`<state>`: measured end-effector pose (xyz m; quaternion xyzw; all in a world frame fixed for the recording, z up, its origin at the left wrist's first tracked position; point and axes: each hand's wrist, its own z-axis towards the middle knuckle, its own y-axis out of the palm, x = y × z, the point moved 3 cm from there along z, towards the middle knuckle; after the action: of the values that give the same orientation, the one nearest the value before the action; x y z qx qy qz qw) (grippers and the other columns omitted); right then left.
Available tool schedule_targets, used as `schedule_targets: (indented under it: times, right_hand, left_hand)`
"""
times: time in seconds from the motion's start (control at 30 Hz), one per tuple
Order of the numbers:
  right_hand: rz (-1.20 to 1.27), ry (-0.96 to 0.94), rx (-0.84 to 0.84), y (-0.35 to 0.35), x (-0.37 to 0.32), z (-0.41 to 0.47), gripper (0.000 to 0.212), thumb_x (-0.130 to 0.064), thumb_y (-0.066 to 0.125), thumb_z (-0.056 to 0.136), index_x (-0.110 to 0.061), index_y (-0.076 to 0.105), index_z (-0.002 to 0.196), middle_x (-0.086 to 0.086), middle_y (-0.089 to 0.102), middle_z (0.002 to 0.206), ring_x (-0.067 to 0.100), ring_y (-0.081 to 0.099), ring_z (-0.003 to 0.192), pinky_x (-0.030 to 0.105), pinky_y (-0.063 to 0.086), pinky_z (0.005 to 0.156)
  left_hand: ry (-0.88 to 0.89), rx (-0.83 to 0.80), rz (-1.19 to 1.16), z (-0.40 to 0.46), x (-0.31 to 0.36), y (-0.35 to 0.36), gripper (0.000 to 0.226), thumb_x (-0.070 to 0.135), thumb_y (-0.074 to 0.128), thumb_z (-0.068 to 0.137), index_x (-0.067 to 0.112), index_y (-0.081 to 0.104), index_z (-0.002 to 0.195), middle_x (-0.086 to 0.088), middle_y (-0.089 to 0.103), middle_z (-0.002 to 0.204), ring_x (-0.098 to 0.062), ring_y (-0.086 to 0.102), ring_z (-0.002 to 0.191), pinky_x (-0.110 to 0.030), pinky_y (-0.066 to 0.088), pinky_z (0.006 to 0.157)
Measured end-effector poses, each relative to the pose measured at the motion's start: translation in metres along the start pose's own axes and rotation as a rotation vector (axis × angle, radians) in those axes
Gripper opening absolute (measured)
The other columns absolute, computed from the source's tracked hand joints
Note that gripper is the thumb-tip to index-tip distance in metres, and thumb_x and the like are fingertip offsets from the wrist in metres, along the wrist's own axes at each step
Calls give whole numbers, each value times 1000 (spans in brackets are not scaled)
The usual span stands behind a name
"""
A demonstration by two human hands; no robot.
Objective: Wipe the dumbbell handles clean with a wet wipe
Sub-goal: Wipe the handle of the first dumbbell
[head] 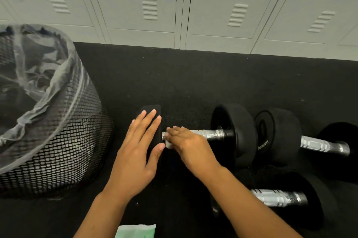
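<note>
A: Starting from the far left, what's there?
B: Mesh bin [58,141] with a clear liner, standing on the black floor [174,82]. Grey lockers [147,5] run along the back.

A: While the bin sits there, where's the left hand?
B: Left hand [139,150] lies flat, fingers straight, pressing on the left weight [149,111] of the first dumbbell. Holds nothing.

A: Right hand?
B: Right hand [188,146] is curled over the left end of that dumbbell's handle [211,134], pinching a white wipe [168,144] against it. Most of the wipe is hidden under the fingers.

A: Rest of the dumbbell?
B: Handle is chrome, knurled, and runs right into the other weight [236,133]. It lies on the floor.

A: Further right?
B: Second dumbbell [317,144] just beside the first, weights touching or nearly, can't tell. Third dumbbell [279,198] nearer the camera, partly behind the right forearm.

A: Bottom edge?
B: Green pack [136,231], cut off by the frame, between the forearms.
</note>
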<state>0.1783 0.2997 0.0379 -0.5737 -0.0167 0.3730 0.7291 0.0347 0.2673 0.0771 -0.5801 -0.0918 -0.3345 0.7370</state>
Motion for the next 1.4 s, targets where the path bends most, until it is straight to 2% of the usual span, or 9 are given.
schedule_targets:
  times: [0.1, 0.57, 0.63, 0.73, 0.87, 0.93, 1.07, 1.3, 1.4]
  right_hand:
    - [37, 51, 35, -7, 8, 5, 32, -4, 70, 68, -5, 71, 100, 12, 69, 106, 28, 65, 100, 44, 49, 90]
    - [-17, 48, 44, 3, -8, 2, 39, 3, 78, 63, -5, 70, 100, 11, 69, 105, 26, 65, 100, 40, 44, 92]
    - [30, 45, -13, -8, -2, 0, 36, 0, 74, 69, -7, 70, 104, 9, 68, 110, 25, 62, 105, 39, 45, 94]
    - [181, 269, -165, -24, 16, 12, 28, -14, 64, 84, -15, 67, 112, 8, 66, 114, 24, 58, 111, 32, 43, 97]
    - [13, 323, -427, -7, 17, 46, 23, -30, 50, 92, -18, 68, 101, 16, 65, 99, 35, 58, 96, 37, 47, 75]
    - [-8, 283, -440, -2, 16, 42, 22, -30, 46, 93, -17, 64, 94, 16, 64, 93, 37, 58, 89, 37, 46, 69]
    - [38, 342, -484, -12, 34, 34, 21, -28, 44, 94, -19, 62, 95, 11, 64, 89, 32, 59, 86, 43, 50, 74]
    - [139, 334, -544, -19, 29, 31, 23, -31, 45, 95, -18, 63, 102, 7, 66, 94, 25, 59, 90, 41, 49, 78]
    - [82, 374, -529, -18, 31, 37, 27, -33, 44, 96, -14, 62, 90, 8, 64, 86, 26, 59, 83, 39, 49, 73]
  left_hand:
    - [7, -3, 5, 0, -1, 0, 54, 36, 40, 92, 13, 34, 142, 4, 24, 152, -13, 13, 142, -34, 11, 115]
    - [-8, -2, 10, 1, 0, 0, 55, 38, 39, 92, 14, 33, 142, 4, 24, 152, -12, 12, 142, -31, 9, 115]
    - [-6, -6, 4, 0, 0, -1, 55, 37, 39, 92, 14, 33, 142, 5, 25, 152, -12, 12, 142, -32, 10, 115]
    - [-6, -11, 3, 0, 0, -1, 55, 37, 39, 92, 15, 32, 142, 6, 23, 152, -11, 11, 142, -31, 8, 115]
    - [-16, -11, 4, 1, 1, -1, 55, 37, 38, 92, 16, 32, 143, 6, 23, 152, -11, 10, 142, -30, 7, 115]
    - [-17, -15, -2, 1, 1, -1, 55, 37, 38, 92, 15, 32, 142, 6, 23, 152, -11, 11, 142, -30, 7, 115]
    - [-16, -27, 6, 2, 0, -2, 55, 38, 38, 93, 17, 31, 143, 8, 21, 152, -10, 9, 142, -27, 5, 115]
    - [-18, -36, 5, 1, 0, -4, 56, 38, 38, 92, 17, 31, 143, 8, 20, 152, -9, 8, 142, -26, 6, 115]
    - [-18, -36, 10, 2, 0, -3, 56, 39, 37, 93, 17, 30, 143, 8, 20, 153, -9, 8, 142, -26, 6, 115]
